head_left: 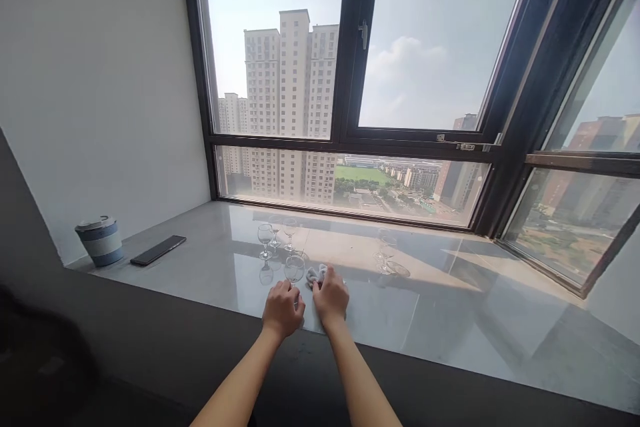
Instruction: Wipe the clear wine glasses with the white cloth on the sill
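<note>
A small clear stemmed glass (295,268) stands upright near the sill's front edge. My left hand (283,310) is closed round its lower part, and the fingers hide its stem and foot. Just to the right, my right hand (331,295) grips a crumpled light grey cloth (314,275), part of which sticks out past the thumb. The cloth is close to the glass bowl; whether they touch is unclear. Behind my left hand, three more stemmed glasses stand grouped, the nearest glass (265,237) slightly to the left.
Farther right on the glossy grey windowsill (360,307) is another stemmed glass (384,257), faint in the glare. A lidded paper cup (100,240) and a dark phone (159,250) are at the left end. Behind the sill rises a dark-framed window (350,145).
</note>
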`<action>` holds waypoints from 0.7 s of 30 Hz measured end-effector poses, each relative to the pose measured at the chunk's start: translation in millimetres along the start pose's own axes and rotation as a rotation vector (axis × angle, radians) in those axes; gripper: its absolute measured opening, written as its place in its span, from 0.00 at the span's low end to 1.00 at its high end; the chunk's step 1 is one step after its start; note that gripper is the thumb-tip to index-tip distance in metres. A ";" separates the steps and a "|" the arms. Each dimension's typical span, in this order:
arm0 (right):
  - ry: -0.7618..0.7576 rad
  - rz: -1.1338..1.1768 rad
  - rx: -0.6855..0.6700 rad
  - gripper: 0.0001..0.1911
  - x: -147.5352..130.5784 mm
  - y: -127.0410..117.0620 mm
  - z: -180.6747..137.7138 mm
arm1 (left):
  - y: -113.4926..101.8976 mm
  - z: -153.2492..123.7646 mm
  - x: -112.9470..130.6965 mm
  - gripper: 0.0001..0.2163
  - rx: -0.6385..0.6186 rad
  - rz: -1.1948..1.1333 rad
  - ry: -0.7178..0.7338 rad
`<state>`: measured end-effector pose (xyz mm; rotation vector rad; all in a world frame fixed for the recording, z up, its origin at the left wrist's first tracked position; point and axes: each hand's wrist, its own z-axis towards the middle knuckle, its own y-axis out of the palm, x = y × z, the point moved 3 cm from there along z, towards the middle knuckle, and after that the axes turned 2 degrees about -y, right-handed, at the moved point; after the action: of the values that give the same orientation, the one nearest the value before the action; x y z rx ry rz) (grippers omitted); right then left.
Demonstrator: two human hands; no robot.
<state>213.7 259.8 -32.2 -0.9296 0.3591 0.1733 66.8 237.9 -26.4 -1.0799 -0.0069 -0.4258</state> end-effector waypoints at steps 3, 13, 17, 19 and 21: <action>0.023 0.013 -0.032 0.24 2.6 2.6 -1.2 | -1.1 -0.8 1.4 0.08 -0.007 0.003 0.005; 0.114 0.557 0.160 0.25 -8.0 -32.5 17.2 | -2.1 -1.6 1.5 0.07 -0.013 -0.011 -0.006; -0.117 0.613 0.154 0.28 -46.7 -59.7 30.5 | -2.9 -1.4 1.5 0.08 -0.036 -0.013 -0.009; -0.245 0.548 0.087 0.31 -64.4 -65.3 33.3 | -3.1 -1.6 1.0 0.07 -0.056 -0.022 -0.010; -0.338 0.446 0.019 0.33 -76.2 -64.7 32.9 | -2.7 -1.7 0.2 0.09 -0.067 -0.048 -0.005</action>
<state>169.8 248.9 62.9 -0.7730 0.2482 0.7258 65.7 235.3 -24.8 -1.1487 -0.0233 -0.4687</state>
